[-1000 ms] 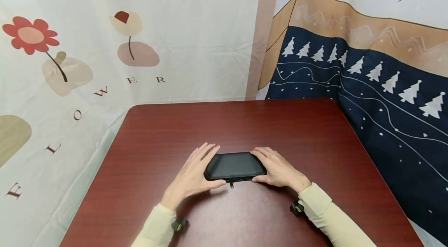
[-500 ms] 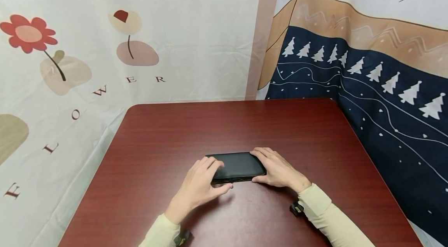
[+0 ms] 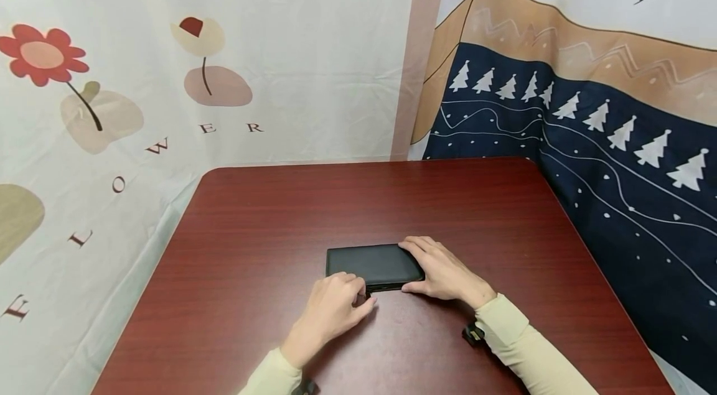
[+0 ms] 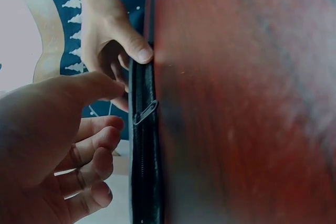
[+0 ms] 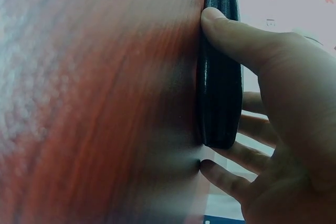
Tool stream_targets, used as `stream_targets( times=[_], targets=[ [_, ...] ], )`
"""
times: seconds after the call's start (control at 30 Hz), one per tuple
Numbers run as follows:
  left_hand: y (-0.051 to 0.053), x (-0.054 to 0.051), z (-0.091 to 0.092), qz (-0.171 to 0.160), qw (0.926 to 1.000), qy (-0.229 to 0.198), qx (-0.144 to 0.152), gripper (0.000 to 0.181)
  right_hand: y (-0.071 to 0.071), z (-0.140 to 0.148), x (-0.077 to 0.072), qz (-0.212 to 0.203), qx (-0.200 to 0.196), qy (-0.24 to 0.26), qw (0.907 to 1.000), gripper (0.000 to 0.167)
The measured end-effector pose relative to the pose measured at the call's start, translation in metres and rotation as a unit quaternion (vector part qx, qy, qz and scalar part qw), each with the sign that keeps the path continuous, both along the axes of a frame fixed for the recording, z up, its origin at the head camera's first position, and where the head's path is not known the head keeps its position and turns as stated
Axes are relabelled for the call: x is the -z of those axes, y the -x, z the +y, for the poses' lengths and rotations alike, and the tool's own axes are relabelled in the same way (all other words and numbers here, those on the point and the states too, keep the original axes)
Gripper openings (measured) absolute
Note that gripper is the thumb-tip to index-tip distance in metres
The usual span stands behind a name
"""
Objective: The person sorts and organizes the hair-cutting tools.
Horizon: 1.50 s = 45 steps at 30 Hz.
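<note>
A black zippered case (image 3: 374,263) lies flat on the table in the head view. My right hand (image 3: 445,270) holds its right end, thumb on the near edge and fingers over the top and far side. In the right wrist view the thumb (image 5: 231,32) presses the zippered side. My left hand (image 3: 336,305) is at the case's near left edge, fingers bent loosely. The left wrist view shows the metal zipper pull (image 4: 146,113) sticking out from the zipper, just beyond my left thumb and fingertips, with a gap between them and nothing pinched.
The reddish-brown wooden table (image 3: 252,214) extends around the case. Behind it hangs a white flower-print cloth (image 3: 313,53), with a navy tree-print cloth (image 3: 605,183) to the right. A small dark device (image 3: 473,334) sits under the right wrist.
My left hand has left the case's left end and moved right and nearer, to the front edge by the zipper pull, its fingers bending more. My right hand stays in place.
</note>
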<state>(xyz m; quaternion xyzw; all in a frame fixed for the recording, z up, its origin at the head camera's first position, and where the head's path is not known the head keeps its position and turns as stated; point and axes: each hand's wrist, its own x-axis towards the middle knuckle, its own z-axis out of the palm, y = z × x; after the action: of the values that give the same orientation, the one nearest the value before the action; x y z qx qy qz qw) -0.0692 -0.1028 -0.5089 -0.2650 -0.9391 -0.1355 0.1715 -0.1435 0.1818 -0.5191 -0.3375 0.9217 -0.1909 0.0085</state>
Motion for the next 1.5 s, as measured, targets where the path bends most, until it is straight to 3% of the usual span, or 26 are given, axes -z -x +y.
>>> stream_targets(
  times=[0.23, 0.5, 0.67, 0.83, 1.03, 1.17, 1.37, 1.5],
  targets=[
    [0.002, 0.005, 0.004, -0.003, 0.9997, 0.014, -0.019, 0.042, 0.0, -0.001, 0.001, -0.001, 0.001, -0.003, 1.0, 0.091],
    [0.006, 0.004, 0.008, -0.043, 0.9965, 0.049, -0.053, 0.07, 0.0, -0.001, 0.002, 0.007, -0.006, 0.003, 1.0, 0.091],
    [0.008, 0.002, 0.012, -0.067, 0.9937, 0.055, -0.07, 0.076, 0.0, -0.001, 0.002, 0.015, -0.009, 0.004, 0.9998, 0.091],
    [0.008, 0.001, 0.015, -0.045, 0.9946, 0.053, -0.077, 0.073, 0.001, -0.001, 0.001, 0.01, -0.006, 0.003, 0.9999, 0.09],
    [0.008, 0.0, 0.016, -0.016, 0.9968, 0.047, -0.062, 0.073, 0.001, -0.001, 0.001, 0.004, -0.003, 0.001, 1.0, 0.091],
    [0.007, -0.003, 0.014, -0.027, 0.9981, 0.026, -0.049, 0.066, 0.001, -0.001, 0.001, 0.005, -0.004, 0.001, 1.0, 0.091],
    [0.005, -0.005, 0.009, -0.054, 0.9981, -0.018, -0.025, 0.03, 0.001, -0.001, 0.0, 0.007, -0.006, 0.004, 1.0, 0.091],
    [0.004, -0.006, 0.006, -0.056, 0.9979, -0.03, -0.011, 0.017, 0.0, -0.001, 0.0, 0.005, -0.003, 0.005, 1.0, 0.09]
  ],
)
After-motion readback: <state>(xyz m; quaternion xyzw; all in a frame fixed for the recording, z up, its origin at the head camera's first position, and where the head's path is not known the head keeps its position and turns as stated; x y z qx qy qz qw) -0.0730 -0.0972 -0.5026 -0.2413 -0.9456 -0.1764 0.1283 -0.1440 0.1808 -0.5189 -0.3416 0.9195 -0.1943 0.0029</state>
